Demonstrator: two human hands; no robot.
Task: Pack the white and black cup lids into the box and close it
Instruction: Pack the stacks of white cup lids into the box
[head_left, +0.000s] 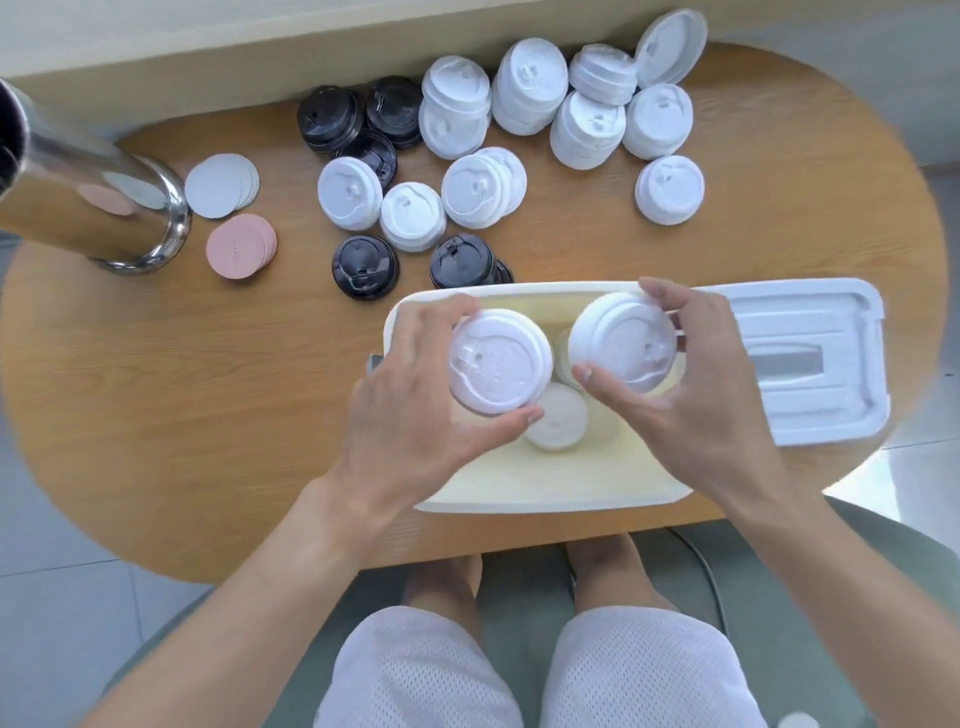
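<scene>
— Few lids are lying in the box so far: two or three white ones are showing on its floor between the hands, and more may be hiding under them.

— And what is waiting outside?

— Most of the job, I would judge. White lids are sitting in stacks and singles across the far side of the table, and black lids are grouped at the far left of that spread, with two more, one of them, lying just beyond the box's far rim. No black lid is showing inside yet. The box cover is lying flat just beside the box on the right, so closing is not yet done.

— What are the hands doing?

— The left hand is gripping a white lid, or a short stack of them, by its rim, thumb near and fingers far, over the box's left half. The right hand is pinching another the same way over the right half. Both are hanging above the opening, not resting on the floor.

— Anything else on the table?

— Grey discs, pink discs and a steel cup, all well apart from the box.
</scene>
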